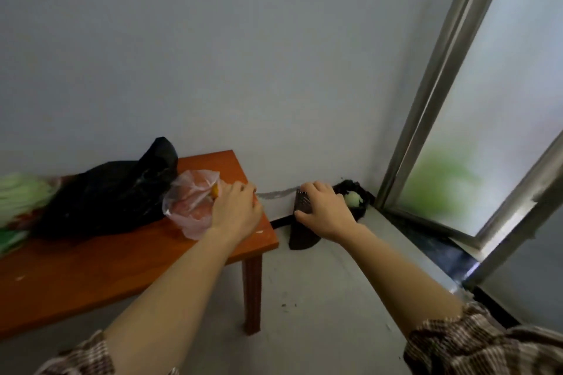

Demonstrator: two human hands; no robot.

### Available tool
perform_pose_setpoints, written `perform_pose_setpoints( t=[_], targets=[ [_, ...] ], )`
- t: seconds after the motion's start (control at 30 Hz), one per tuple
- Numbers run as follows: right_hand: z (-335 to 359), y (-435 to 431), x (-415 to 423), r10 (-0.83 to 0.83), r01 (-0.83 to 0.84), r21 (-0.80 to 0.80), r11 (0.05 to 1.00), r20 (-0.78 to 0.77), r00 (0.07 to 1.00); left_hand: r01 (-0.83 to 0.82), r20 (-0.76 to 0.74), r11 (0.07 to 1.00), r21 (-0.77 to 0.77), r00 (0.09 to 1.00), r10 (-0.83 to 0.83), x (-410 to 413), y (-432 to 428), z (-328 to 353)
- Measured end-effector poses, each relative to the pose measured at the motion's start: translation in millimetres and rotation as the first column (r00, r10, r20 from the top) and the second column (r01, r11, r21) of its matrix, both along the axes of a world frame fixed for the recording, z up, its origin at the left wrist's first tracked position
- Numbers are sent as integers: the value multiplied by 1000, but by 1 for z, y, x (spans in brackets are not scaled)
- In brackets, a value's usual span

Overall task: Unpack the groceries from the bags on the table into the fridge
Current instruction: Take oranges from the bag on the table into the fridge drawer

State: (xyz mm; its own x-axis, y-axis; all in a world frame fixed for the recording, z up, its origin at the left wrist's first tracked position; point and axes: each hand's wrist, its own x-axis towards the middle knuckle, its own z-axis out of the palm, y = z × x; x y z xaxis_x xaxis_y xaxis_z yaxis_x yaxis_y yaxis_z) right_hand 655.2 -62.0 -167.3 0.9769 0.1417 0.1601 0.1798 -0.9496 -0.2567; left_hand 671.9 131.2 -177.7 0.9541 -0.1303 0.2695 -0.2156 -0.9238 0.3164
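Note:
A clear plastic bag (190,207) with orange-red produce lies on the orange-brown wooden table (91,268) near its right end. My left hand (236,207) is at the bag's right rim with its fingers curled over the plastic; a small yellow-orange piece (215,191) shows by my thumb. Left of it sits a crumpled black plastic bag (112,195). Pale green leafy vegetables (21,195) lie at the table's far left. My right hand (327,213) hovers to the right of the table, fingers loosely spread, holding nothing that I can see.
On the floor by the wall a dark grid-textured object (300,230) stands behind my right hand. A black bag with a pale green lump (353,199) sits in the corner. A frosted sliding window with a metal frame (432,94) fills the right side.

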Motion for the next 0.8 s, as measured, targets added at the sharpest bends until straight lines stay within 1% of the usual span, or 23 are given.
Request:
perform_pose_setpoints(
  t=[0.23,0.33,0.4,0.5,0.57,0.67,0.73,0.8],
  targets=[
    [-41,71,84,37,-38,-8,999,-90,995,-26,10,1000,15,1000,26,86,83,-44],
    [-63,102,125,22,-25,-16,1000,-140,990,-11,-24,999,39,1000,12,129,116,-63],
    [-78,123,151,7,-10,-18,1000,-151,988,39,-63,995,96,997,-33,161,135,-78],
    [-98,155,187,-25,23,-13,1000,-149,989,178,-127,962,209,980,-154,205,161,-105],
    [-110,175,202,-28,24,-30,999,-148,989,313,-158,902,296,948,-277,223,177,-121],
    [-131,200,219,1,-8,-57,998,-123,992,515,-194,743,427,855,-480,249,198,-145],
    [-142,212,223,30,-41,-102,994,-113,993,573,-237,659,487,813,-531,265,208,-159],
    [-153,219,228,77,-93,-143,985,-116,990,625,-249,581,522,763,-597,280,214,-173]
  ],
)
